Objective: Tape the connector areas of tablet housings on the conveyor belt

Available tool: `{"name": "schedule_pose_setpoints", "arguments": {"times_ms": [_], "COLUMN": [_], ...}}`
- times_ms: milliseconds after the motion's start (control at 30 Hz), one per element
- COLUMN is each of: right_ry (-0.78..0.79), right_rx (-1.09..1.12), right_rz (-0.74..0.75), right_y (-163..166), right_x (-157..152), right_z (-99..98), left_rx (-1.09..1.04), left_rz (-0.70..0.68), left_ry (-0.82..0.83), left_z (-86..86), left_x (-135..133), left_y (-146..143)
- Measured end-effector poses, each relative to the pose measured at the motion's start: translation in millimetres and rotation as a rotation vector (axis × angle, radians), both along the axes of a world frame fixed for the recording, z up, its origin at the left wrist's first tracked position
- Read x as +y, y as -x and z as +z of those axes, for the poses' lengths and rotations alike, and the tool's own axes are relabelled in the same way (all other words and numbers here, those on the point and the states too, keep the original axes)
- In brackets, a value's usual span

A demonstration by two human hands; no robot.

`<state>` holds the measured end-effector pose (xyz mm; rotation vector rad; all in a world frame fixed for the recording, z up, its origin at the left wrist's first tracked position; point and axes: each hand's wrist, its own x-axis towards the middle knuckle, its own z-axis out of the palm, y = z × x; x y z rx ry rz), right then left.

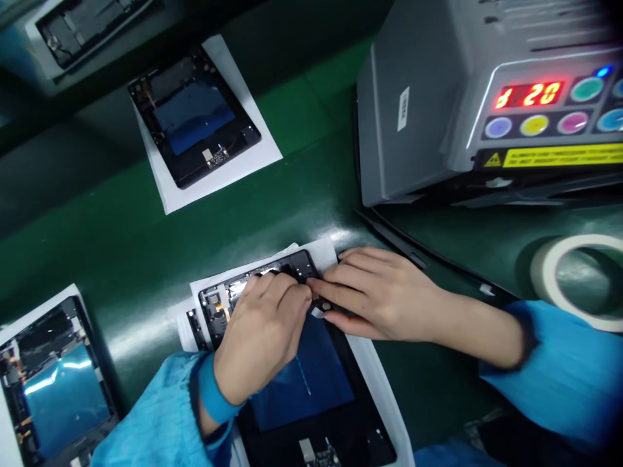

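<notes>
An opened tablet (360,415) with a blue panel and bare circuit parts lies on white paper in front of me. Over its upper part, my left hand (265,331) is closed, fingers curled down and tips hidden. From the right comes my right hand (382,295), its fingers bent together and the index fingertip meeting the left hand's fingertips at the tablet's upper right. A small white tab (317,312) shows by the right thumb tip. Whatever is between the fingertips is hidden or too small to name.
More opened tablets on white paper lie around: one tablet (195,117) farther back, another (63,383) at left, another (87,26) at top left. A grey machine (413,104) with a lit red display stands at right. Near it are a tape roll (545,279) and a black cable (403,246).
</notes>
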<state>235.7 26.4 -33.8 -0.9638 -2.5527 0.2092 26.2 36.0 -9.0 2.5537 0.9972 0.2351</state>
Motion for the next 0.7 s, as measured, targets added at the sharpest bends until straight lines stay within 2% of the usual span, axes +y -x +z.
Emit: {"name": "schedule_pose_setpoints", "arguments": {"times_ms": [400, 700], "right_ry": [0.003, 0.015], "right_rx": [0.149, 0.077], "right_rz": [-0.036, -0.008], "right_y": [-2.0, -0.6], "right_x": [1.6, 3.2], "right_z": [-5.2, -2.1], "left_rx": [-0.09, -0.078], "left_rz": [0.03, 0.015], "left_ry": [0.022, 0.053], "left_z": [-2.5, 0.5], "left_x": [0.1, 1.0], "left_y": [1.3, 1.9]}}
